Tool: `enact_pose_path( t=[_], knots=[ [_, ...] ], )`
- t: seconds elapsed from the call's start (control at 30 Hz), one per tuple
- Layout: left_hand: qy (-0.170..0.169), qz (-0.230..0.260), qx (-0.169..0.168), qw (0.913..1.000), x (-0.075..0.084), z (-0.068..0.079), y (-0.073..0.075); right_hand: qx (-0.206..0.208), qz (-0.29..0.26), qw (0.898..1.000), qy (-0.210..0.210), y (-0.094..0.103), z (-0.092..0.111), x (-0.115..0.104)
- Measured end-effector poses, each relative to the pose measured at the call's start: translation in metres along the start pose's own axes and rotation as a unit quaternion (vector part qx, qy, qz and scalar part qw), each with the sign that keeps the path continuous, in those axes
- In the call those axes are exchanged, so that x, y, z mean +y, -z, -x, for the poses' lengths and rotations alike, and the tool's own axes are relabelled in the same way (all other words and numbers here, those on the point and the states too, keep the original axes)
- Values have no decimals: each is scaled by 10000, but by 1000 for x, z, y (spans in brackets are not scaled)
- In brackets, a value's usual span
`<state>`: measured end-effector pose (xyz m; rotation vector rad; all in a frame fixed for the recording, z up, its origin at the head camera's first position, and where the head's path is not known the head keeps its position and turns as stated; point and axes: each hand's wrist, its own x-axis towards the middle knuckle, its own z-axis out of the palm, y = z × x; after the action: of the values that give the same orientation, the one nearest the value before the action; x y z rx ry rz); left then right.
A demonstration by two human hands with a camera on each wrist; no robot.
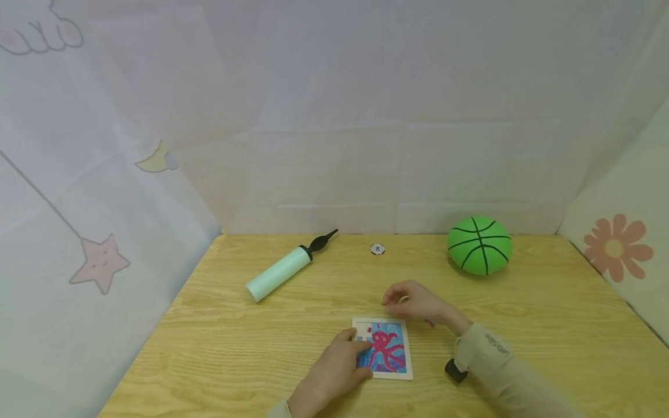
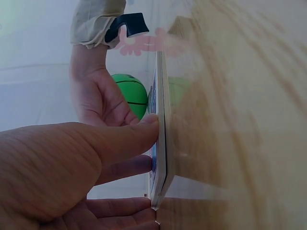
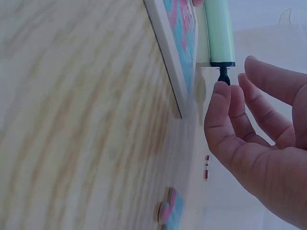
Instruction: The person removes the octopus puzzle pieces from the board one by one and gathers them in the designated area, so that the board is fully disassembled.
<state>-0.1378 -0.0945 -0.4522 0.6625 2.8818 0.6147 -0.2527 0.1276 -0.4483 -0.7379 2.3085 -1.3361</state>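
Pale wood makes up the surface (image 1: 209, 348) I see on my feed, and the octopus puzzle (image 1: 387, 354) lies flat on it, near the near edge and a little right of the middle. Of the hands, my left hand (image 1: 337, 363) has its fingers fairly straight, resting against the puzzle's left side, with the index finger laid over the picture; it steadies the board without wrapping round it. My right hand (image 1: 415, 301) hangs loosely curved just beyond the puzzle's far border, a gap between thumb and fingers, grasping nothing. A white patch shows in the puzzle's far left part. A loose piece (image 1: 430, 323) lies just right of the puzzle, and my right wrist partly blocks it from the head view. Farther off, the mint pump (image 1: 279, 273) lies towards the far left corner, a chip (image 1: 377, 249) near the middle of the far edge, and the green ball (image 1: 479, 245) towards the far right corner.
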Motion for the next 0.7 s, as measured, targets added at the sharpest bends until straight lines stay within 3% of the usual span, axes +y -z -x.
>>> enact_pose_path(
  t=[0.33,0.7],
  knots=[
    [-50,1,10,10000,0,0,1,-251,-340,9990,-111,-13,-6,-5],
    [-146,90,67,9998,-2,0,1,-535,-360,9971,-403,-20,-10,-7]
  ],
)
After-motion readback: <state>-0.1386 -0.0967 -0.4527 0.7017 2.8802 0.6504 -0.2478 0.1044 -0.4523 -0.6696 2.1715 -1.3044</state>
